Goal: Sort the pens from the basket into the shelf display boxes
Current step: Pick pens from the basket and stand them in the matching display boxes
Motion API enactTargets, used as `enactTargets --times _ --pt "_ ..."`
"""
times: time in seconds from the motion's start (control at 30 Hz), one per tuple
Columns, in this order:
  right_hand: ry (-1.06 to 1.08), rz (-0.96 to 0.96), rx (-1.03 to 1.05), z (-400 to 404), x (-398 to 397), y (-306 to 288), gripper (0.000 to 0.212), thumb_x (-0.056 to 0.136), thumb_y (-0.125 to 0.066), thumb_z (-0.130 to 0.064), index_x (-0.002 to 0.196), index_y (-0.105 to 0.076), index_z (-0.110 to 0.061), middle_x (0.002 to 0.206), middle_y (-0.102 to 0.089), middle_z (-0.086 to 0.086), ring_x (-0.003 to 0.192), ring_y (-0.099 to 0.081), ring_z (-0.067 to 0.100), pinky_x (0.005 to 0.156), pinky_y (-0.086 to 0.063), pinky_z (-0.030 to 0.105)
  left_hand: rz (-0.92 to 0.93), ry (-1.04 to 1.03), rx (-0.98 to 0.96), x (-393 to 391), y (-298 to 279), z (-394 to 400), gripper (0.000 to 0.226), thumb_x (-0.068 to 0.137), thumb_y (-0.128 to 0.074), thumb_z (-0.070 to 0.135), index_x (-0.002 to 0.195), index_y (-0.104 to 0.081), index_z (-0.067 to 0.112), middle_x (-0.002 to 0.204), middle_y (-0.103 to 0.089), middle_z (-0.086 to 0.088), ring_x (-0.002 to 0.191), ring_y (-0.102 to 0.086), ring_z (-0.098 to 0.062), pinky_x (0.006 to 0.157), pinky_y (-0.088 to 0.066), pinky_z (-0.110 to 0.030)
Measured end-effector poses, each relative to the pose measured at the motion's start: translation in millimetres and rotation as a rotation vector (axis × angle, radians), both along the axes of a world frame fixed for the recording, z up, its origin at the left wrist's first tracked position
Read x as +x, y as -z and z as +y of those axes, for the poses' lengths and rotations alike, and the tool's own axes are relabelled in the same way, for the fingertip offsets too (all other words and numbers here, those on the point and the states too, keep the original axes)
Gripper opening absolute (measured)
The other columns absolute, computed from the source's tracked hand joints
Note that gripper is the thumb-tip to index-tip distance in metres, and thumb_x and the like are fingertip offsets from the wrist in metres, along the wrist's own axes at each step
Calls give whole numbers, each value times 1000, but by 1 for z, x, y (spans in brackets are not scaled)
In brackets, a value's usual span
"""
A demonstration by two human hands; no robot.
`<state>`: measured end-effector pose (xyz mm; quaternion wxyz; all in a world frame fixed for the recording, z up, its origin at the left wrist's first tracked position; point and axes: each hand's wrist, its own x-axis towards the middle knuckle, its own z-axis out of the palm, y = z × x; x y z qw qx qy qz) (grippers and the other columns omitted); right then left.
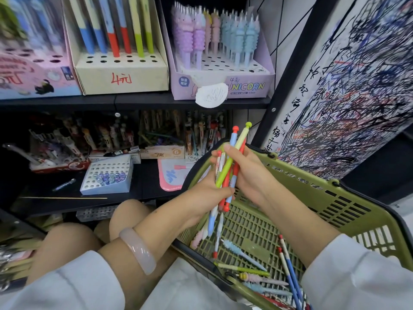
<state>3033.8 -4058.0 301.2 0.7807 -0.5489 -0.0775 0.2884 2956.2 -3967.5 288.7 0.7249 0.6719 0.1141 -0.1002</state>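
A bundle of pens (228, 166) in green, red, blue and white is held above the olive basket (312, 193). My left hand (207, 193) grips the bundle from below and my right hand (248, 173) closes round it from the right. More pens (245, 253) lie loose on the basket floor. On the upper shelf stand a cream display box (121, 74) with two-tone pens in holes and a lilac UNICORN box (223, 83) with pastel bumpy pens.
A pink box (33, 74) stands at the upper left. The lower shelf carries a white holed box (107, 175) with bead-topped items, cluttered pen boxes behind it, and a loose pen (64, 184). A scribbled test board (348, 97) leans at the right. My knees are below the shelf.
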Motion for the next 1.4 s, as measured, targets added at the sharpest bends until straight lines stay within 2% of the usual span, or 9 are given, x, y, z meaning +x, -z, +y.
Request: enactTargets --times 0.1,0.2,0.43,0.57,0.67,0.83,1.03,1.23,1.4 --pt "60 52 -19 6 1 -4 15 91 -56 -5 104 -54 -11 74 -66 5 65 -67 16 58 -55 27 46 -18 -92 0 -1 0 27 88 -52 -1 106 -50 19 74 -51 -3 61 -51 -15 69 -47 -34" --pt "167 75 -33 14 2 -8 19 90 -49 4 104 -54 -8 57 -51 1 47 -51 12 47 -47 23 72 -12 -290 -3 -3 0 21 88 -57 2 106 -55 14 66 -59 -1 57 -52 -12 65 -47 -30" --pt "325 81 80 18 18 -26 13 93 -44 3 93 -45 -9 69 -44 6 42 -45 11 42 -43 20 93 52 -651 -8 -11 14 39 95 -42 35 113 -61 6 92 -67 -11 74 -64 -22 65 -55 -30" --pt "379 75 150 19 27 -32 16 92 -41 5 91 -42 -10 68 -40 5 45 -41 12 43 -41 21 156 -8 -769 -7 -11 18 54 96 -32 44 126 -54 5 107 -64 -16 72 -67 -28 59 -55 -30" --pt "406 7 195 21 27 -35 16 93 -41 4 91 -42 -11 68 -40 4 45 -41 11 43 -41 21 192 -109 -751 -7 -8 18 52 96 -33 44 121 -57 6 106 -64 -16 68 -68 -28 56 -56 -31" --pt "371 -79 177 21 26 -41 16 92 -42 4 94 -45 -11 66 -41 3 45 -42 10 44 -41 21 278 -93 -620 -10 -1 13 48 95 -37 45 93 -65 7 79 -71 -13 49 -54 -19 50 -47 -23" --pt "314 -54 84 16 21 -37 18 91 -46 3 103 -48 -10 68 -52 6 48 -47 11 47 -43 20 212 -13 -604 -10 -3 12 36 97 -38 38 102 -59 9 75 -65 -10 51 -46 -14 50 -42 -22" --pt "296 7 19 14 15 -25 17 89 -54 2 99 -54 -13 76 -63 5 55 -62 11 62 -55 24 174 6 -547 -13 -2 7 33 100 -34 33 114 -55 11 78 -68 -11 60 -56 -16 56 -47 -22" --pt "240 16 -92 17 4 -12 27 89 -57 0 110 -52 -16 76 -62 5 54 -62 11 53 -53 22 148 -75 -572 -8 -5 0 38 99 -37 35 122 -56 10 97 -70 -18 76 -70 -26 74 -59 -39"
